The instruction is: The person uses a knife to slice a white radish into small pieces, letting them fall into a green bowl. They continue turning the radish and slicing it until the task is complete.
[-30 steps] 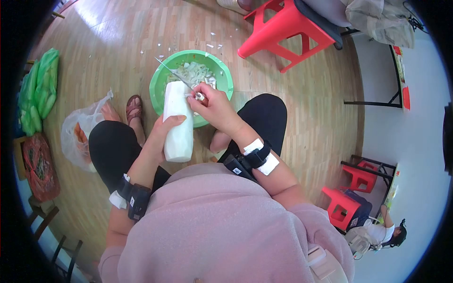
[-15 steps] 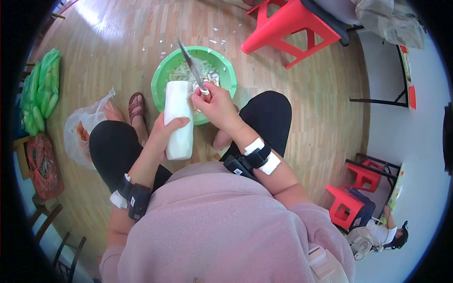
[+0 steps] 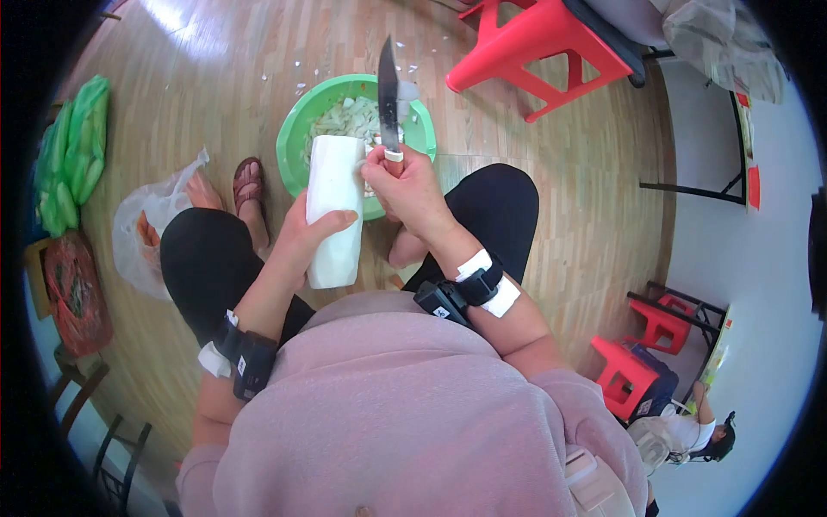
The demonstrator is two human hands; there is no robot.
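Observation:
My left hand [image 3: 316, 231] is closed around the lower part of a thick, peeled white radish [image 3: 336, 198], held nearly upright over my lap. In my right hand [image 3: 409, 191] is a knife [image 3: 388, 99], gripped by its handle beside the radish's upper end, its blade pointing away from me. A pale slice [image 3: 407, 91] shows against the right side of the blade. Below both hands sits a green basin [image 3: 295, 121] on the floor, holding many cut white pieces [image 3: 346, 118].
Small white scraps [image 3: 300, 85] lie on the floor past the basin. A red stool [image 3: 508, 56] stands ahead right. To the left are a white plastic bag [image 3: 142, 258], green bags [image 3: 77, 159] and a red mesh sack [image 3: 79, 293]. Another person [image 3: 689, 429] sits at far right.
The knife has swung from leaning left to nearly upright, moving right, and a pale slice now shows by its blade. The radish has shifted slightly right and away from me.

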